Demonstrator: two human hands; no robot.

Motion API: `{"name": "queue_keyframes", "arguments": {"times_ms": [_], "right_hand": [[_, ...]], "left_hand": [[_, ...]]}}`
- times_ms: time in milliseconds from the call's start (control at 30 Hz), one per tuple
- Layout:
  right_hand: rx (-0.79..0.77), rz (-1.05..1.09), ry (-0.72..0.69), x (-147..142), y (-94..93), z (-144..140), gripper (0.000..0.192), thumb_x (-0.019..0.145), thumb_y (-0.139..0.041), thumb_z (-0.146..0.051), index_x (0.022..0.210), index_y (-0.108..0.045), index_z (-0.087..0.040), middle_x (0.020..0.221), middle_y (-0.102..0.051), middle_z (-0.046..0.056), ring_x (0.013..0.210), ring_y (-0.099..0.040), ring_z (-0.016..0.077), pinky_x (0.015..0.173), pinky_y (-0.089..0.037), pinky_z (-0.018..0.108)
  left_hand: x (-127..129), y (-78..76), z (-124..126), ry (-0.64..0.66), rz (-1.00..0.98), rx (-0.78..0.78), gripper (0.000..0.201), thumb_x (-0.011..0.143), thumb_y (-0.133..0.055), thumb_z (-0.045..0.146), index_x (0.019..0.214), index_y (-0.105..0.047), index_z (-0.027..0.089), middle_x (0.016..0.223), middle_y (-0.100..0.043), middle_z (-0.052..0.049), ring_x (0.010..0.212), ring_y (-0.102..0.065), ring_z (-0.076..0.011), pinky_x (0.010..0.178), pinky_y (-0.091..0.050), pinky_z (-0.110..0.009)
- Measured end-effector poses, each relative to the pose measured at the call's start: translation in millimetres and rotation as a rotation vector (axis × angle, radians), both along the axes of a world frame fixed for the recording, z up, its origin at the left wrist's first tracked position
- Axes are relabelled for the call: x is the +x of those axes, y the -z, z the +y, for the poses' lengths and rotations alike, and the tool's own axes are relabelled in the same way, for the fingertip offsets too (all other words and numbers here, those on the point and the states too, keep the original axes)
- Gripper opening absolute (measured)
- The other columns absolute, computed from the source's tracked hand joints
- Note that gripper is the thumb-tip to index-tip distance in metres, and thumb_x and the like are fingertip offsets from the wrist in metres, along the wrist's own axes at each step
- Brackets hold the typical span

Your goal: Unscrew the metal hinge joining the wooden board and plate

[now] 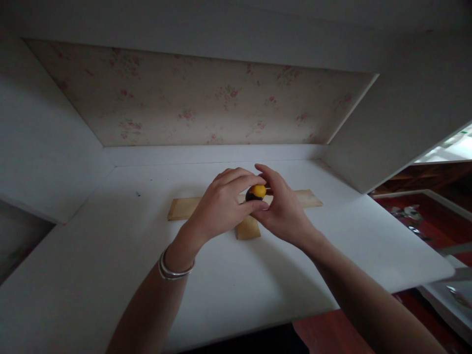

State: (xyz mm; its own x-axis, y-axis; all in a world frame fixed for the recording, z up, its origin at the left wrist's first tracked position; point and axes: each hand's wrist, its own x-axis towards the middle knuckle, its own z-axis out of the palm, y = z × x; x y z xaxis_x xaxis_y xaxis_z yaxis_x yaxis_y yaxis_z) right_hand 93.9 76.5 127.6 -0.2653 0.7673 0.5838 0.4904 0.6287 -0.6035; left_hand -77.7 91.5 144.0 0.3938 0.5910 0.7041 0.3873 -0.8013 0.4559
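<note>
Fingers of left hand [221, 199] and right hand [282, 206] grip yellow-capped black handle [256, 192].

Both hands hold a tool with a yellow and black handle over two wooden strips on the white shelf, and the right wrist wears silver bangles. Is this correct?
One detail is wrong: the head view shows the bangles on the left wrist, not the right. The rest stands: both hands, left and right, hold the tool over the strips.

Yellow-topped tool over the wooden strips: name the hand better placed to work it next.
Probably the left hand: its fingers curl over the yellow-and-black tool from above, while the right hand touches it from the side, over the crossed wooden strips.
</note>
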Motion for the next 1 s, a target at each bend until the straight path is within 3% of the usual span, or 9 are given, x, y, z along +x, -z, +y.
{"name": "queue_keyframes", "arguments": {"times_ms": [100, 233, 333, 433, 533, 667, 867, 1000], "right_hand": [[-0.085, 0.078, -0.054, 1.8, 2.5, 2.7, 0.071, 0.078, -0.066, -0.018, 0.142, -0.035, -0.025, 0.113, -0.062, 0.008, 0.099, -0.064, 0.0199, 0.089, -0.054, 0.04], [-0.218, 0.089, -0.163, 5.0, -0.4, -0.2, 0.077, 0.086, -0.06, -0.023, 0.151, -0.019, -0.029, 0.124, -0.06, 0.009, 0.113, -0.061, 0.0208, 0.096, -0.051, 0.042], [-0.125, 0.007, -0.133, 3.3, -3.0, -2.0, 0.081, 0.082, -0.063, -0.021, 0.151, -0.021, -0.028, 0.136, -0.052, 0.012, 0.118, -0.057, 0.0228, 0.098, -0.05, 0.043], [-0.018, -0.005, -0.031, 2.0, -2.3, -0.5, 0.077, 0.075, -0.067, -0.017, 0.144, -0.034, -0.025, 0.128, -0.056, 0.012, 0.109, -0.061, 0.023, 0.093, -0.053, 0.042], [-0.077, 0.045, -0.049, 3.7, -1.1, 1.1, 0.072, 0.08, -0.064, -0.018, 0.145, -0.033, -0.027, 0.119, -0.063, 0.009, 0.106, -0.064, 0.022, 0.093, -0.053, 0.043], [-0.185, 0.057, -0.148, 4.5, -2.7, -0.3, 0.077, 0.087, -0.059, -0.023, 0.151, -0.019, -0.031, 0.133, -0.056, 0.009, 0.119, -0.059, 0.0225, 0.1, -0.049, 0.046], [-0.032, -0.001, 0.004, -0.2, -3.0, 0.2, 0.074, 0.077, -0.066, -0.019, 0.143, -0.034, -0.026, 0.115, -0.063, 0.008, 0.1, -0.064, 0.0215, 0.088, -0.055, 0.042], [-0.08, 0.005, -0.025, 3.3, -3.7, -1.9, 0.07, 0.085, -0.06, -0.021, 0.147, -0.028, -0.029, 0.121, -0.064, 0.008, 0.105, -0.064, 0.0213, 0.093, -0.052, 0.044]], "left_hand": [[-0.9, -0.2, 0.0, 0.038, 0.013, -0.03, 0.03, 0.086, -0.066, 0.026, 0.116, -0.064, 0.023, 0.115, -0.068, -0.005, 0.108, -0.061, -0.0188, 0.098, -0.049, -0.037], [-3.1, 0.0, 0.3, 0.119, 0.042, -0.077, 0.033, 0.092, -0.054, 0.016, 0.124, -0.061, 0.024, 0.126, -0.064, -0.005, 0.117, -0.058, -0.0164, 0.102, -0.047, -0.035], [-0.3, -0.2, -1.0, 0.064, -0.025, -0.082, 0.028, 0.085, -0.067, 0.02, 0.113, -0.066, 0.023, 0.112, -0.069, -0.004, 0.104, -0.063, -0.0165, 0.096, -0.05, -0.033], [2.4, -0.6, -1.9, -0.025, -0.066, -0.07, 0.031, 0.076, -0.077, 0.028, 0.106, -0.068, 0.023, 0.103, -0.069, -0.003, 0.097, -0.064, -0.0179, 0.092, -0.051, -0.035], [0.2, -1.3, -1.1, 0.034, -0.026, -0.067, 0.03, 0.085, -0.068, 0.029, 0.114, -0.066, 0.023, 0.115, -0.067, -0.005, 0.109, -0.061, -0.0187, 0.099, -0.049, -0.036], [-4.4, -1.2, 0.5, 0.143, 0.021, -0.08, 0.032, 0.094, -0.051, 0.018, 0.124, -0.062, 0.025, 0.128, -0.062, -0.006, 0.12, -0.056, -0.0176, 0.104, -0.046, -0.037], [-0.4, 1.5, 0.0, -0.057, -0.065, -0.023, 0.03, 0.079, -0.074, 0.031, 0.107, -0.068, 0.022, 0.098, -0.066, -0.004, 0.091, -0.063, -0.0166, 0.086, -0.053, -0.032], [-2.7, 0.2, 1.4, 0.045, -0.03, -0.055, 0.029, 0.09, -0.06, 0.025, 0.118, -0.064, 0.022, 0.116, -0.064, -0.006, 0.108, -0.061, -0.0165, 0.097, -0.049, -0.031]]}}
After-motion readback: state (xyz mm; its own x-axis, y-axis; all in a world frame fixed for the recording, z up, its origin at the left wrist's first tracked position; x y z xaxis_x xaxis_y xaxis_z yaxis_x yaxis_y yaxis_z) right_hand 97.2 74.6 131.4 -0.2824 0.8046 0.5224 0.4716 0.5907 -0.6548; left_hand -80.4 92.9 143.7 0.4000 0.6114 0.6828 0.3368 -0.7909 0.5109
